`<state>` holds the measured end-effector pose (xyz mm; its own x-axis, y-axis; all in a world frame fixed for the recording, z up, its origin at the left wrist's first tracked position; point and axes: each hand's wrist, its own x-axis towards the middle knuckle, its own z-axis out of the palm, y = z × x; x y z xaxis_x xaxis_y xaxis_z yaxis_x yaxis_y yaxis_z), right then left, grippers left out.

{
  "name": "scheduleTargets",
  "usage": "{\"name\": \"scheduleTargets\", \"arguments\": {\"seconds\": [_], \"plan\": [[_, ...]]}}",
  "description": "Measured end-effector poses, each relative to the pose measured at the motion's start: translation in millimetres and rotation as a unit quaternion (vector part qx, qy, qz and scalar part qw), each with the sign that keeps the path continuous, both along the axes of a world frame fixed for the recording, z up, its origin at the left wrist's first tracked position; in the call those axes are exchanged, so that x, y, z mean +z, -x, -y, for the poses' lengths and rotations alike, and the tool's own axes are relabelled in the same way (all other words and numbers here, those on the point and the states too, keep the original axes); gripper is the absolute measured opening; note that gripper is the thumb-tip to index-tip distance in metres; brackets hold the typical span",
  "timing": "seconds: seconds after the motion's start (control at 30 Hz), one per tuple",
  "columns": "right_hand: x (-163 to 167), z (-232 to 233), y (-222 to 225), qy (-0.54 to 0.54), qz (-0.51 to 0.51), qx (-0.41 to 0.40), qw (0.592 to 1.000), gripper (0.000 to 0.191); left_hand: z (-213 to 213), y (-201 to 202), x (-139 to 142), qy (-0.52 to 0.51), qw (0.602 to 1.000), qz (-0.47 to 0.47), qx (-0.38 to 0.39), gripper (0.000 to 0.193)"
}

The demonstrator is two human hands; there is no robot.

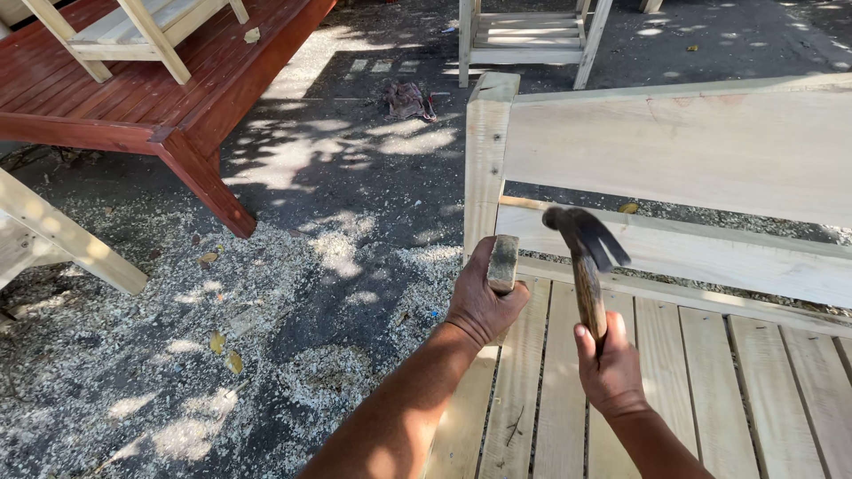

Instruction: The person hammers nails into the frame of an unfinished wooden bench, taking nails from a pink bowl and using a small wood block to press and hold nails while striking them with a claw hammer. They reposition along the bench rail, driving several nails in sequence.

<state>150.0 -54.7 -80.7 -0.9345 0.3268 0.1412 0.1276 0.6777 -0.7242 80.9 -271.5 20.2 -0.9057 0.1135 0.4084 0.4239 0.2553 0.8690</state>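
Note:
My left hand (480,302) is closed around a small wooden block (503,263), held upright against the corner post (485,160) of an unpainted pale wooden bench. My right hand (609,365) grips the wooden handle of a claw hammer (583,244), whose dark metal head is raised just right of the block, in front of the bench's lower back rail (710,253). The slatted seat (701,381) lies below both hands.
A red-brown stained wooden platform (177,98) stands at upper left with pale wooden frames on it. Another pale frame (524,40) stands at the top. Sawdust and shavings (177,355) cover the dark ground. A crumpled rag (408,100) lies on the ground.

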Motion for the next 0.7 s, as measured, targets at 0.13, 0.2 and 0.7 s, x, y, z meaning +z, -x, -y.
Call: {"name": "scheduleTargets", "arguments": {"seconds": [0.13,0.2,0.7], "plan": [[-13,-3,8,-0.079,0.174,-0.005,0.982,0.041,-1,-1,1,-0.010,1.000,-0.028,-0.002,0.052],[-13,-5,11,-0.089,0.184,-0.008,0.979,0.043,-1,-2,3,-0.011,1.000,-0.021,-0.014,0.050],[-6,0,14,-0.079,0.245,0.009,0.966,0.049,2,-1,4,-0.017,0.999,0.029,-0.003,0.050]]}}
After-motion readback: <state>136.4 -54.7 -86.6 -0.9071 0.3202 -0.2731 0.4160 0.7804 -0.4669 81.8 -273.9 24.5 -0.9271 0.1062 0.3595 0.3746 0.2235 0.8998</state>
